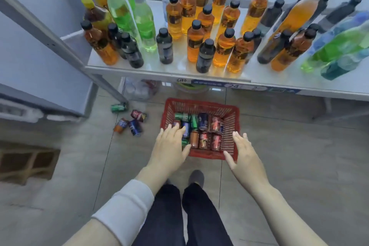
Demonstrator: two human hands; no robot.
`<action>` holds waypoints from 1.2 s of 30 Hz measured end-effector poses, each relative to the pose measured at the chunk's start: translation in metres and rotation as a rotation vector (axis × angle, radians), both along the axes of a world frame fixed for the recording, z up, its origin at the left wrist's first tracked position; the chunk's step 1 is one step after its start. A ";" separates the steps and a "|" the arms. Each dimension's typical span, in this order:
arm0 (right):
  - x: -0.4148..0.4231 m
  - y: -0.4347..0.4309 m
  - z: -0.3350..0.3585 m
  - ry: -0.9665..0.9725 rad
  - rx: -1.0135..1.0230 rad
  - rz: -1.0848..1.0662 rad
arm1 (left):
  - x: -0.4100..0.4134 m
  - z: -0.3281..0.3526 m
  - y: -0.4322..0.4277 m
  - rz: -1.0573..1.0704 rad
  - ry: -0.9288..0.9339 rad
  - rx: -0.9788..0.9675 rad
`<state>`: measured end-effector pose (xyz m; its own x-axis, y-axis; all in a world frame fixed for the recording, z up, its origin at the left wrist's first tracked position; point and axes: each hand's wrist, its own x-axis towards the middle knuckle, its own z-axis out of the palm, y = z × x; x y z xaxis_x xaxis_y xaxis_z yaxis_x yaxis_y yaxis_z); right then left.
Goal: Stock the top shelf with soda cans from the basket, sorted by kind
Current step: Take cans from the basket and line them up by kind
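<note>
A red plastic basket (232, 118) stands on the floor below the shelf, filled with several soda cans: red ones (216, 125), green ones (194, 122), a blue one (203, 121) and an orange one (194, 139). My left hand (169, 147) hovers over the basket's left side with straight fingers, above the cans, holding nothing. Over the basket's right rim my right hand (242, 153) is spread flat and empty. Whether either hand touches the basket is unclear.
The white shelf (179, 71) above the basket carries many orange, dark and green bottles. Several loose cans (129, 122) lie on the tiled floor left of the basket. A grey shelf post (60, 32) slants at left. My feet stand just behind the basket.
</note>
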<state>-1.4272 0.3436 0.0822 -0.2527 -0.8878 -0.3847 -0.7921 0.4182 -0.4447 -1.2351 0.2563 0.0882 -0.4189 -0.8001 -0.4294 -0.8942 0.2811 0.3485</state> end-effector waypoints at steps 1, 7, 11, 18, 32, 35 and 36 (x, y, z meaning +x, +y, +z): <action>-0.003 0.001 -0.019 -0.027 0.034 -0.018 | -0.003 -0.020 0.004 0.000 -0.012 0.033; -0.017 0.004 -0.145 -0.112 0.211 -0.040 | -0.016 -0.158 0.016 0.006 -0.079 0.226; -0.026 0.001 -0.244 -0.116 0.302 -0.055 | -0.027 -0.259 0.016 0.003 -0.103 0.329; -0.042 -0.028 -0.406 -0.143 0.346 -0.141 | -0.057 -0.428 -0.012 0.088 -0.147 0.463; -0.097 -0.136 -0.582 0.077 0.254 -0.472 | -0.125 -0.609 -0.047 0.414 -0.089 0.477; -0.100 -0.146 -0.598 0.050 0.228 -0.552 | -0.134 -0.622 -0.046 0.432 -0.150 0.400; -0.100 -0.147 -0.602 0.030 0.220 -0.574 | -0.137 -0.626 -0.046 0.452 -0.171 0.395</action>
<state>-1.5273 0.1962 -0.5200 -0.6806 -0.5074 -0.5285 -0.4242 0.8611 -0.2804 -1.3725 0.2104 -0.5376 0.0247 -0.6495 -0.7600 -0.9471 -0.2585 0.1901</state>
